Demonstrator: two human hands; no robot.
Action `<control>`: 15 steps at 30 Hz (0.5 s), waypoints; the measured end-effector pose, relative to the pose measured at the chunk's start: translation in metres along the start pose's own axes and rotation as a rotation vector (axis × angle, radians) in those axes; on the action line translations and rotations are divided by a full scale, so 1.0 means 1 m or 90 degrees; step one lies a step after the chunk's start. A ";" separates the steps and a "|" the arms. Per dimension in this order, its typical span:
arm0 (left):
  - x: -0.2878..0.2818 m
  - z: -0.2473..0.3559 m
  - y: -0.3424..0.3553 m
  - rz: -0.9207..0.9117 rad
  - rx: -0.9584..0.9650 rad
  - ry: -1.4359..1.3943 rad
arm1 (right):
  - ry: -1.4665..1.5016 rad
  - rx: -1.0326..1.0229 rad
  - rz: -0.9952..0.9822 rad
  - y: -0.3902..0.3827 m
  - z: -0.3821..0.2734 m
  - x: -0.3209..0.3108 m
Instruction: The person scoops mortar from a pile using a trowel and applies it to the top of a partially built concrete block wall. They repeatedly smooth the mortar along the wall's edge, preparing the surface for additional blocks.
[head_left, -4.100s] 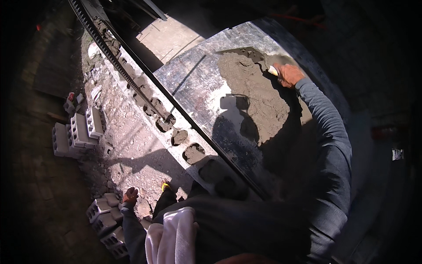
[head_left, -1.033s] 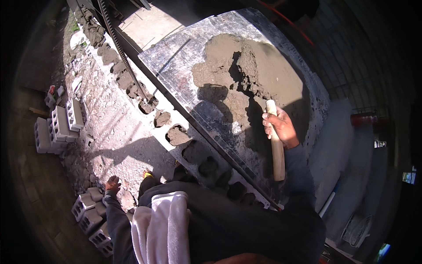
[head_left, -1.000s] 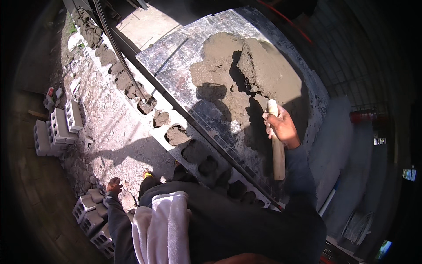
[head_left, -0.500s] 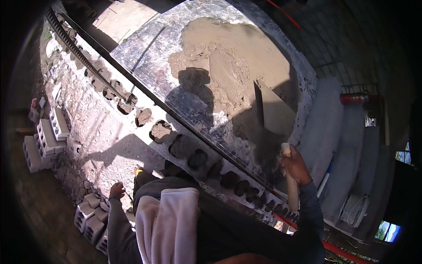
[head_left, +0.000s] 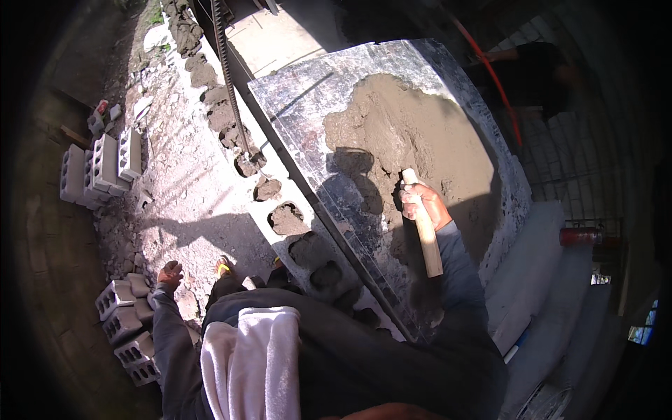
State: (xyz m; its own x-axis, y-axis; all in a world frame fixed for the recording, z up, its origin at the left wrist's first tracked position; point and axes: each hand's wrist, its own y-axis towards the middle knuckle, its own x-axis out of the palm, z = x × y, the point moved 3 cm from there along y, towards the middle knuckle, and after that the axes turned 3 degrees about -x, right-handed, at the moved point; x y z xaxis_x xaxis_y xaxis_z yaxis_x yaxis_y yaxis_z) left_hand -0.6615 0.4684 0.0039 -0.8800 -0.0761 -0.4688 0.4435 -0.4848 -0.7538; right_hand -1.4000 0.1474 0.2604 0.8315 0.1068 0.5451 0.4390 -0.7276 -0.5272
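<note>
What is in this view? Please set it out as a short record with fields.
Right hand: closed around a wooden handle
Left hand: fingers loose, seemingly empty, nearest the stacked hollow blocks
Board: bears a broad spread of mortar
Block wall: several holes contain mortar
Ribbed rod: rises at the wall
Towel: white, hanging on the person's front

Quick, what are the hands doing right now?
Left hand: loosely open, nothing seen in it.
Right hand: closed, holding a wooden handle.
</note>
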 end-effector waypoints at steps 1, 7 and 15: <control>0.004 0.013 0.000 -0.018 0.025 -0.038 | 0.034 0.008 -0.015 0.000 0.003 0.001; 0.025 0.039 -0.012 -0.039 0.110 -0.050 | 0.140 -0.027 -0.028 -0.044 0.012 0.028; 0.038 -0.027 0.030 -0.107 -0.047 -0.003 | 0.079 -0.126 0.031 -0.144 0.017 0.110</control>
State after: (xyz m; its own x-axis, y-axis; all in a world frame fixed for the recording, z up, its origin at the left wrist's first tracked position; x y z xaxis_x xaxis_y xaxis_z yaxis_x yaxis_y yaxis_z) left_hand -0.6773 0.4743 -0.0493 -0.9432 -0.0033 -0.3321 0.3018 -0.4259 -0.8530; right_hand -1.3662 0.2755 0.3855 0.7966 -0.0066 0.6045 0.3143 -0.8497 -0.4234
